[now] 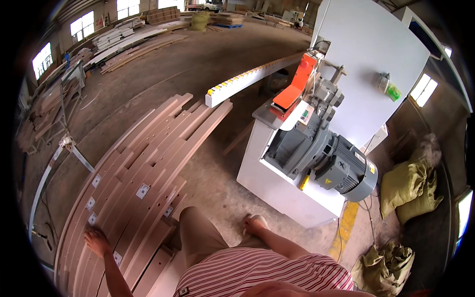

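My left hand (97,242) rests on a stack of long brown boards (129,183) at the left, its fingers spread over the surface near a white printed label (92,218). More labels, such as a white one (142,191), are stuck on the boards, some of which have slots and small holes. My right hand (254,224) is beside my right leg, away from the boards, over the floor. Its fingers look curled, and whatever may be in them is hidden. A pale patch shows right beside that hand, perhaps a shoe.
At the right stands a white machine (287,198) with a grey motor (348,168) and an orange guard (292,94). A roller rail (257,74) reaches out from it. Yellowish sacks (408,188) lie farther right. A metal stand (67,143) is beyond the boards.
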`<state>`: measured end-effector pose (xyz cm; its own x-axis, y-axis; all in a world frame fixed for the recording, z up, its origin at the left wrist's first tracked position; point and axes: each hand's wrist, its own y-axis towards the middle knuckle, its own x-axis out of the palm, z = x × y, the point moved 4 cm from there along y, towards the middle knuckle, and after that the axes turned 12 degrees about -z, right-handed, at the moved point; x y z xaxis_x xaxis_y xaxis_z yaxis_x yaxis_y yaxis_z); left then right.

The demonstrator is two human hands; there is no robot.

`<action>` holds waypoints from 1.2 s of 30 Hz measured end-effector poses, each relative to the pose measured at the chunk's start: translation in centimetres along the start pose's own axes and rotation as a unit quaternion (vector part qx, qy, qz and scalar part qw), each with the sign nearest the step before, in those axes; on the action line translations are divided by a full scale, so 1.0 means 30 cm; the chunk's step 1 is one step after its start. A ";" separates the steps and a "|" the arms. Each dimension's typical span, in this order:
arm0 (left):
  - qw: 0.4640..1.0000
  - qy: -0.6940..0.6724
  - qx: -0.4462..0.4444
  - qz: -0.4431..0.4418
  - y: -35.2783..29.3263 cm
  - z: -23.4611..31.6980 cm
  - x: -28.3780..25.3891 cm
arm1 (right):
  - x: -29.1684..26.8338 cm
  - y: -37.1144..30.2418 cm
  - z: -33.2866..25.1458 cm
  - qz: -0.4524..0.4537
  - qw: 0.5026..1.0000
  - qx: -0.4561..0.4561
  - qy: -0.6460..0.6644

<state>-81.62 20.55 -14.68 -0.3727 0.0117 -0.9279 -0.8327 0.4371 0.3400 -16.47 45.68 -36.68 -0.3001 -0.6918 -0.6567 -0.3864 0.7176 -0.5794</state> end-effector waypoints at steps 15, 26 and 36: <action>0.995 0.009 0.023 0.097 0.006 -0.030 0.037 | 0.014 0.035 0.026 0.010 1.000 0.004 0.017; 0.999 -0.036 0.012 -0.008 -0.009 -0.009 -0.015 | 0.006 0.047 0.031 -0.013 1.000 0.007 0.001; 0.984 -0.172 0.000 0.048 -0.011 -0.053 -0.024 | 0.070 0.088 0.062 0.004 0.999 -0.036 -0.037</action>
<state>-81.75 18.97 -13.88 -0.2889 0.3559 -0.8888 -0.8001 0.4201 0.4283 -16.50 46.26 -40.50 -0.2397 -0.6772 -0.6957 -0.4471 0.7130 -0.5401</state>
